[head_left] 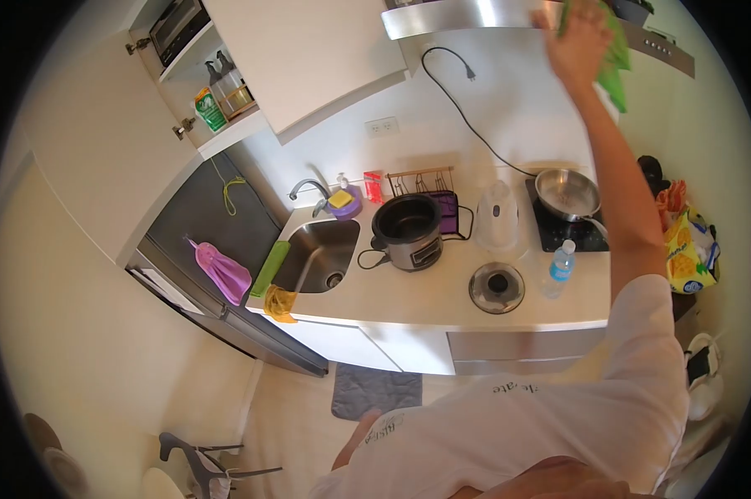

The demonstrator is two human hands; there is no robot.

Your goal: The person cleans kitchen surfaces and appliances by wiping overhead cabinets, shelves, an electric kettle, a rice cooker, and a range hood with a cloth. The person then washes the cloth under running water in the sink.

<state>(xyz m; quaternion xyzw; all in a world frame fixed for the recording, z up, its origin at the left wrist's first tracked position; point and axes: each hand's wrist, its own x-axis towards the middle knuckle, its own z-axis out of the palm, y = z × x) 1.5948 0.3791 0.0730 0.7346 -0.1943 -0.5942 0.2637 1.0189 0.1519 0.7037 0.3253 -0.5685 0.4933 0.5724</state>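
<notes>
My right hand (582,43) is raised high at the upper right, against the front edge of the steel range hood (467,18). It holds a green cloth (615,71), which hangs down past the wrist on the right side. The fingertips are partly lost against the hood and cloth. A bit of bare skin shows beside my shirt at the bottom, but my left hand cannot be seen. Below the raised arm, a steel frying pan (567,193) sits on a black cooktop (571,237).
On the counter stand a pot-shaped cooker (407,233), a glass lid (497,289), a white appliance (498,216) and a water bottle (561,264). A sink (319,258) lies to the left. The upper cabinet door (309,58) is open. A power cord (467,121) hangs along the wall.
</notes>
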